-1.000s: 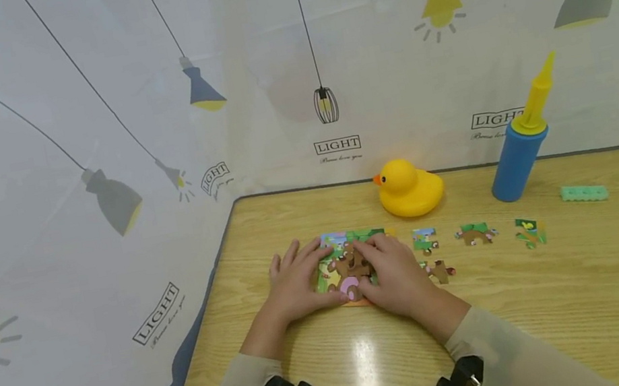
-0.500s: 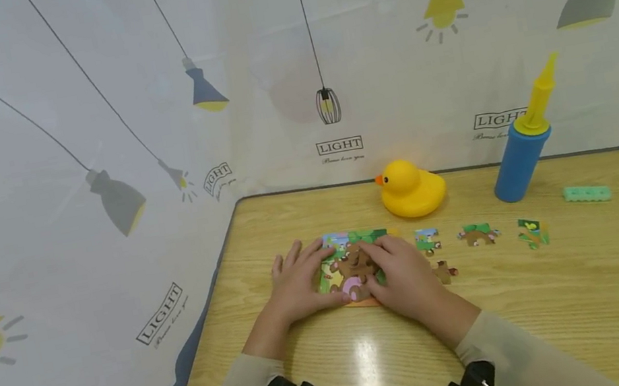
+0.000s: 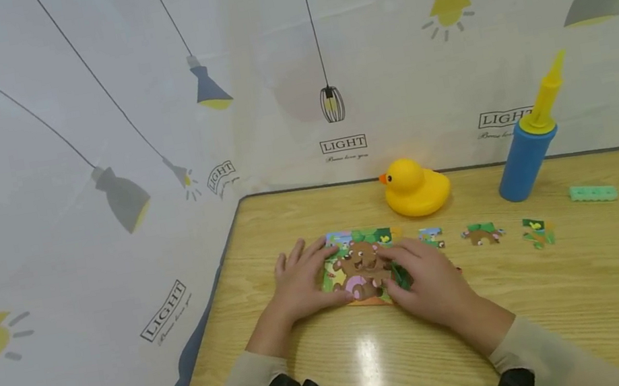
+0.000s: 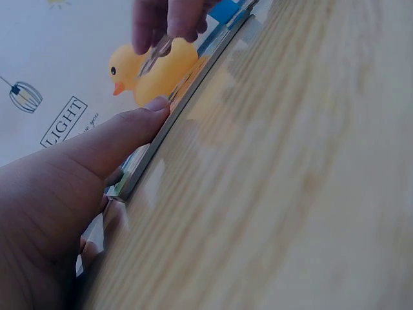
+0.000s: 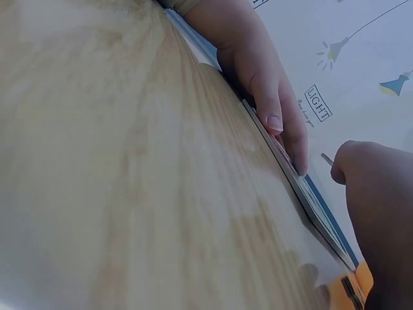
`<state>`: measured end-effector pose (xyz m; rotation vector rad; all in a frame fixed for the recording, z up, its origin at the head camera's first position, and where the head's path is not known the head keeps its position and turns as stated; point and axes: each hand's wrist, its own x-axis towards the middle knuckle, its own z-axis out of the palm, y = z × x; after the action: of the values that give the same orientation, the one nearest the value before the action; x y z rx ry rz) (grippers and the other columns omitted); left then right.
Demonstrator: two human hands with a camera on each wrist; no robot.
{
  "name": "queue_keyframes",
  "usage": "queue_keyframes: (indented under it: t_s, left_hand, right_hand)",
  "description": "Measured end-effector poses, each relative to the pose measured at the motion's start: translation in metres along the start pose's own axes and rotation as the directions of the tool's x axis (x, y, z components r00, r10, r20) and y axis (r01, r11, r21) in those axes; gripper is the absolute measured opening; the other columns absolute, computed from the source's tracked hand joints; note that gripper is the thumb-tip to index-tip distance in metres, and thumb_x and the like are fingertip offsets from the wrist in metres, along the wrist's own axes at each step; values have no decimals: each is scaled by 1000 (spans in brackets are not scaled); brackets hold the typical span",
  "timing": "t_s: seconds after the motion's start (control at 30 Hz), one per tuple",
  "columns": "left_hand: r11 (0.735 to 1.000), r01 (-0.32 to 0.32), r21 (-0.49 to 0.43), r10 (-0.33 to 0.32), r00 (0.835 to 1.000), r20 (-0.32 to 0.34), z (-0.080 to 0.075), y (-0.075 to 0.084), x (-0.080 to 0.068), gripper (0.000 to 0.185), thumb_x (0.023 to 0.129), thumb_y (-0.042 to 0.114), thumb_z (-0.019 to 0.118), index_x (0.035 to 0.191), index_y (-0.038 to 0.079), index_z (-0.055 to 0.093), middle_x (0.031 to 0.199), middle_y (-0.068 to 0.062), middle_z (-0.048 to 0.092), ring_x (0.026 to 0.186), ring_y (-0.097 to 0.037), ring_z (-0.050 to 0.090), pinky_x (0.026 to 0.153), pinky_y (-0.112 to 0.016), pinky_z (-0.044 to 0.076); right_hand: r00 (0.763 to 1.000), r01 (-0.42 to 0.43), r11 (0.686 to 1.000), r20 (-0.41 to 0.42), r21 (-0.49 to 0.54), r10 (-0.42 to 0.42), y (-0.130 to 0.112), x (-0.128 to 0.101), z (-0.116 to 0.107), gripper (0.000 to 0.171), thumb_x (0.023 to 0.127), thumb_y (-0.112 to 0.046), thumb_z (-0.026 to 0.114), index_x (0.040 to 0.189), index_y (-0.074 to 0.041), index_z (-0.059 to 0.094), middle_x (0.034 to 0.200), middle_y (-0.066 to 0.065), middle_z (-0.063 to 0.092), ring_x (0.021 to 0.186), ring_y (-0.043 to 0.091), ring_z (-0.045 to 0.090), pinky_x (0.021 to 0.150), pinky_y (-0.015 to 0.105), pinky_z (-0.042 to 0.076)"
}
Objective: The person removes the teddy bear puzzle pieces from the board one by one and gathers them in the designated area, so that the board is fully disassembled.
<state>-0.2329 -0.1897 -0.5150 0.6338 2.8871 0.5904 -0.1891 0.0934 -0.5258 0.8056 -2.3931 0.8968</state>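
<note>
With the flat left hand (image 3: 300,281) steadying the colourful bear jigsaw board (image 3: 361,266), the right hand (image 3: 431,278) pinching a green jigsaw piece (image 3: 402,274) should lower it level.

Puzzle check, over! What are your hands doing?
Left hand holds puzzle board flat. Right hand pinches a puzzle piece at its edge. Nothing blocking.

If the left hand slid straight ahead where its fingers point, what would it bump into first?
Probably the right hand, maybe its held puzzle piece. The left hand rests on the puzzle board, fingers pointing across it toward them. Depth is hard to judge.
</note>
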Motion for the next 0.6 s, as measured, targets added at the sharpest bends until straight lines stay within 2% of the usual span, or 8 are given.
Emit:
queue_keyframes:
  t_s: [0.13, 0.2, 0.37, 0.6]
  left_hand:
    - [1000, -9, 6, 9, 1000, -5, 1, -1, 0, 101, 79, 73, 82, 164, 32, 44, 176, 4, 27, 163, -38, 8, 122, -72, -1]
    - [1000, -12, 6, 12, 1000, -9, 2, -2, 0, 101, 79, 73, 82, 164, 33, 44, 176, 4, 27, 163, -38, 8, 122, -73, -1]
    - [1000, -15, 7, 15, 1000, -14, 4, -5, 0, 101, 79, 73, 81, 164, 34, 44, 176, 5, 26, 163, -37, 8, 122, -72, -1]
    - [1000, -18, 3, 18, 1000, -12, 3, -4, 1, 101, 79, 73, 81, 164, 33, 44, 176, 4, 26, 163, -38, 8, 122, -72, -2]
  right_hand:
    - [999, 33, 999, -31, 12, -32, 5, -7, -10, 36, 86, -16, 80, 121, -6, 77, 108, 3, 72, 81, 12, 54, 69, 36, 51]
    - [999, 33, 999, -40, 16, -33, 7, -12, -16, 33, 86, -16, 81, 118, -7, 77, 108, 1, 72, 81, 11, 55, 69, 35, 51]
    - [999, 7, 1000, -45, 19, -6, 14, -25, -34, 32, 85, -17, 82, 116, -8, 78, 113, 1, 73, 91, 15, 61, 77, 35, 52]
    - [999, 1, 1000, -52, 8, -1, 25, -43, -53, 33, 82, -16, 84, 114, -7, 78, 110, 0, 72, 95, 14, 64, 85, 31, 50]
